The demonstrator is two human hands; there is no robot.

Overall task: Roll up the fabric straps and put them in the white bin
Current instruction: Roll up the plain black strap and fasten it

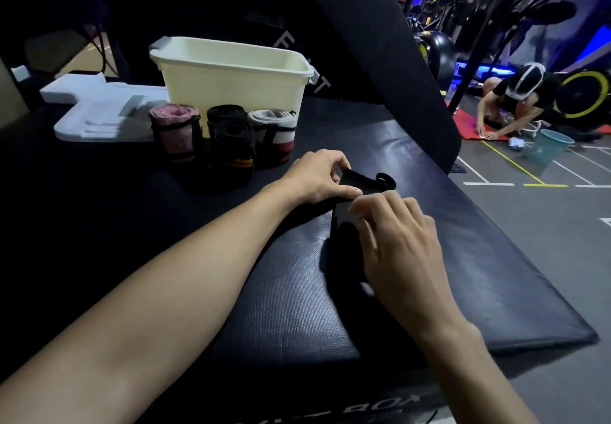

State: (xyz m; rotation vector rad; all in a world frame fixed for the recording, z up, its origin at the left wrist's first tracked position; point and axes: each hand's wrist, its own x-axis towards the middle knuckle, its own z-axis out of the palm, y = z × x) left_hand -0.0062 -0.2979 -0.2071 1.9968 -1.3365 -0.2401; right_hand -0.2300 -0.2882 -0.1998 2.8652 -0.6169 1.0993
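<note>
centre frame, black strap (pixel 355 188) flat on bench (pixel 496 258) | long axis runs toward camera | left hand (pixel 317 175) pinches far end, nearer roll start | right hand (pixel 396 235) fingers pressing flat | white bin (pixel 231 83) upper left

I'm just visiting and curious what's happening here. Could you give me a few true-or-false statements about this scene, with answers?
1. Both hands are on a black strap. True: the left hand and right hand both touch it.
2. The rolled straps lie inside the white bin. False: the pink roll, black roll and grey roll stand in front of it.
3. The bin stands on the floor. False: it stands on the black mat.
4. Another person crouches on the floor. True.
</note>
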